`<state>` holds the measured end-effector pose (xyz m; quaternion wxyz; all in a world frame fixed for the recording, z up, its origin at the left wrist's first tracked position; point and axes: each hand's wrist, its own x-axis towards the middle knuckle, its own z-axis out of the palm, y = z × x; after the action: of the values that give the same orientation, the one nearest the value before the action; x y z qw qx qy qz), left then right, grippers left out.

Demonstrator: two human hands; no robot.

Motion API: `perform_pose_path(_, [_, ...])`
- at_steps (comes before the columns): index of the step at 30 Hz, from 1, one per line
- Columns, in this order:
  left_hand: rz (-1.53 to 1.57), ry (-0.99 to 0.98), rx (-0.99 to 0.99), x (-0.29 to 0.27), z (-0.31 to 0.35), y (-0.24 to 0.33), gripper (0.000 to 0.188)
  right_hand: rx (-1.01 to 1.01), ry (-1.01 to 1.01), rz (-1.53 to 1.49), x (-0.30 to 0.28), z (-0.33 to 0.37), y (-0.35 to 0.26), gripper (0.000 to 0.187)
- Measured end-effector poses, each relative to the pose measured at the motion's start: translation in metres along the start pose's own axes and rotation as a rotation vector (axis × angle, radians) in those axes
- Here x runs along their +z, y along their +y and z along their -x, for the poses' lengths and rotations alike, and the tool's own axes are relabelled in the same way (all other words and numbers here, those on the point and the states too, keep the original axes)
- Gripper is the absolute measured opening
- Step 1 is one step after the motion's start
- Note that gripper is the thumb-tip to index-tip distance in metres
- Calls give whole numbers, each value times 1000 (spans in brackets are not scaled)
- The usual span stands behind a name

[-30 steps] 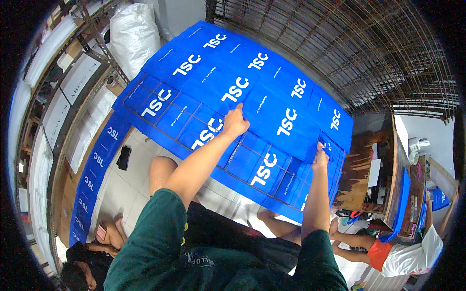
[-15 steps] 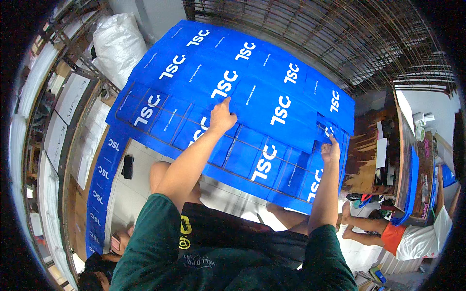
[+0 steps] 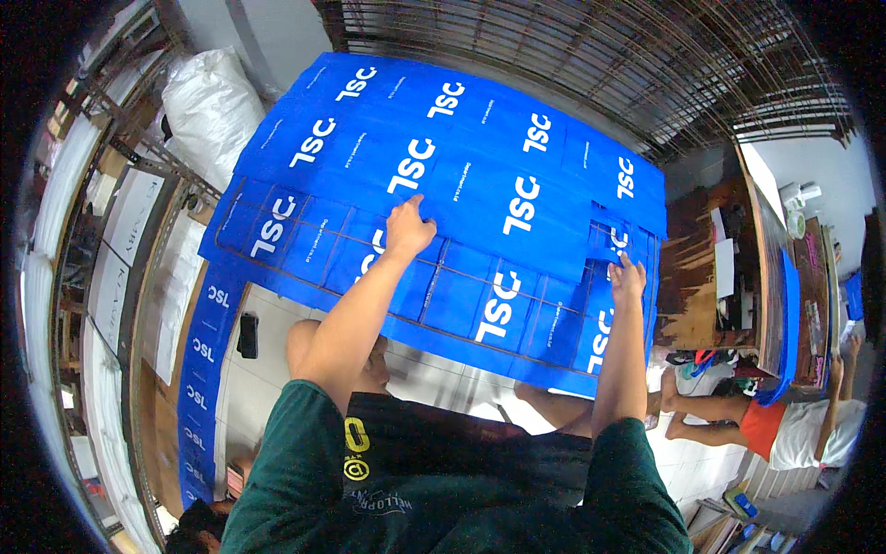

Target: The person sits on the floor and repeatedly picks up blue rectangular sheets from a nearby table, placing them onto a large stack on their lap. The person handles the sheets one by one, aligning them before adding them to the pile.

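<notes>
A large blue printed sheet [image 3: 471, 198] with white lettering lies across the work surface in front of me. Under its near edge, a lower blue layer [image 3: 452, 294] shows, marked with a grid of dark lines. My left hand [image 3: 411, 228] rests on the upper sheet near its middle, index finger stretched out and thumb apart, holding nothing visible. Toward the right end, by a stepped gap in the upper sheet, my right hand [image 3: 629, 280] is raised with its fingers apart and loosely bent. Whether its fingertips touch the blue material is hard to make out.
A blue printed strip [image 3: 197, 369] hangs down at the left. Beyond it are a dark phone [image 3: 248, 335] on the tiled floor, shelving and a white sack [image 3: 212, 106]. Metal rods [image 3: 591, 65] line the back. A wooden bench [image 3: 706, 268] and another person [image 3: 766, 425] are at right.
My view has shifted slightly, so the whole scene sits a little differently. Both hands remain at about the same places on the sheet; the right fingers look more spread.
</notes>
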<state>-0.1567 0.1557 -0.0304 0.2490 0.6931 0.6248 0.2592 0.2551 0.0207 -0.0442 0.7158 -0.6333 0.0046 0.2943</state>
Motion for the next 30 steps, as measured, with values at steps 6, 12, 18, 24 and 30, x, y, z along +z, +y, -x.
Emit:
perform_pose_path(6, [-17,-23,0,-1,0,5,52,-84,107,209,-8,-3,0,76])
perform_pose_path(12, [-48,-11,11,-2,2,-2,51,-92,195,620,7,35,-19,66])
perform_pose_path(18, [-72,-22,44,5,-1,-2,50,-13,177,238,-2,10,-6,55])
perform_pose_path(24, [-83,-22,39,4,-1,-1,49,-207,144,257,-2,5,1,52])
perform_pose_path(30, [-105,-16,46,5,-2,-2,48,-819,40,586,-5,10,4,34])
